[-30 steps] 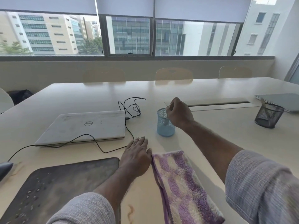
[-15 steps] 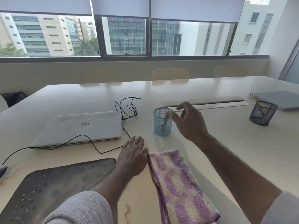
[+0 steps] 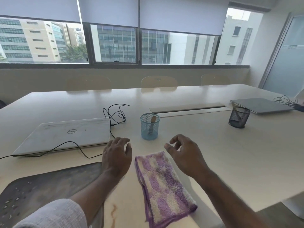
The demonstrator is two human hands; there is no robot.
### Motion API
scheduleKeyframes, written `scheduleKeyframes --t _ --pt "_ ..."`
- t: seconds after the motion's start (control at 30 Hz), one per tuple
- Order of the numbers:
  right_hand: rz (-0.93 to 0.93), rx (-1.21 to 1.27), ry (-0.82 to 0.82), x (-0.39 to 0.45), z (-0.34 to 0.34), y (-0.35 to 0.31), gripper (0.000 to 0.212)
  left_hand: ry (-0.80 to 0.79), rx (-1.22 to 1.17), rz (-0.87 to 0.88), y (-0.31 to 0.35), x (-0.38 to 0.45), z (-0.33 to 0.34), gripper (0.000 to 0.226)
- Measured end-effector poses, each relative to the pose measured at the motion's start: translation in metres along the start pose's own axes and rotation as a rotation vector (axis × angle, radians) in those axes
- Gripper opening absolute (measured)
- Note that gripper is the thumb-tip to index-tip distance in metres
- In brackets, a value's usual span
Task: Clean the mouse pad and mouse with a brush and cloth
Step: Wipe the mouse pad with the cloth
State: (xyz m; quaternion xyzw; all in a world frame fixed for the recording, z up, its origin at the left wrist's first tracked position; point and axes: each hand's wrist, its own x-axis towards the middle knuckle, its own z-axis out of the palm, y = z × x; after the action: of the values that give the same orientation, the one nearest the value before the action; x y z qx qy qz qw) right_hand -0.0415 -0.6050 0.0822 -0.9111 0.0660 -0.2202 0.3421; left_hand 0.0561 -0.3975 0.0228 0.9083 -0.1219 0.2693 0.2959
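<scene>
- The right hand (image 3: 185, 155) hovers empty over the far end of the cloth (image 3: 164, 186), fingers half curled and apart. I judge that a quick grab may pull the cloth toward 6 o'clock, where its near corner already lies at the edge of the table (image 3: 230, 153), so it could slide off.
- The left hand (image 3: 116, 155) lies flat and open, holding nothing, at 9 o'clock from the cloth, its wrist over the corner of the mouse pad (image 3: 49, 191).
- The blue mesh cup (image 3: 150, 126) stands at 12 o'clock from the hands, with the brush (image 3: 153, 120) upright inside; a careless reach could tip this light cup.
- The black cable (image 3: 79, 145) runs just beside the left fingers and may be caught.
- The mouse pad is dark, with small pale crumbs at its near left part.
- The cloth is folded, fluffy, purple and cream.
- The mouse is not visible.
</scene>
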Motion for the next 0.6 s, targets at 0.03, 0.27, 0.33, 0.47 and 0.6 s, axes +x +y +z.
scheduleKeyframes --t 0.03,0.27,0.33,0.47,0.6 --pt "0.004 -0.015 -0.001 -0.002 -0.002 0.002 0.022 -0.01 -0.038 -0.045 0.005 0.0 -0.006 0.019" --pt "0.153 -0.188 -0.106 -0.017 0.005 0.012 0.035 -0.332 0.013 -0.099 0.045 -0.038 -0.043 0.017" --pt "0.215 -0.25 -0.168 -0.023 0.012 0.012 0.043 -0.375 0.031 -0.03 0.054 -0.048 -0.044 0.023" --pt "0.274 -0.269 -0.225 -0.027 0.021 0.007 0.043 -0.457 0.11 0.023 0.058 -0.057 -0.037 0.039" --pt "0.307 -0.232 -0.294 -0.026 0.027 -0.001 0.028 -0.472 0.14 0.042 0.059 -0.059 -0.038 0.043"
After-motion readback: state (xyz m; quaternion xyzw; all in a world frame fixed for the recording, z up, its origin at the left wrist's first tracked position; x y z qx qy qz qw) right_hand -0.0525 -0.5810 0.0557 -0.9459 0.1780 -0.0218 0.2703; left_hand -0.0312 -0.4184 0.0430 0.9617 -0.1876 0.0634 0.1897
